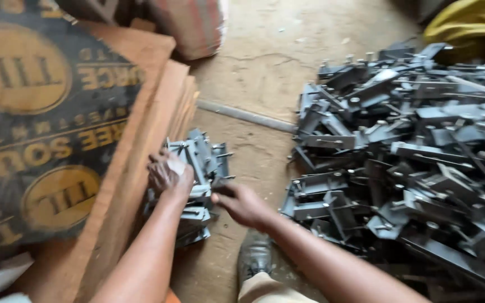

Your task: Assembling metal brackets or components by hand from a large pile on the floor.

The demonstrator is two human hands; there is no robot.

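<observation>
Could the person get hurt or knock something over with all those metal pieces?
Maybe. Both the left hand and right hand are bare on the small stack of grey brackets, whose edges and studs could scratch. That stack looks uneven and might topple. The big bracket pile lies near the shoe.

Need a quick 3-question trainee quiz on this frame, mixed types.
1. True or false: the left hand rests on the small stack of grey metal brackets.
2. The big bracket pile lies on which side of the stack? A) left B) right
3. What stands against the stack's other side?

Key: 1 true. 2 B. 3 plywood sheets; the right hand touches the stack's near edge.
</observation>
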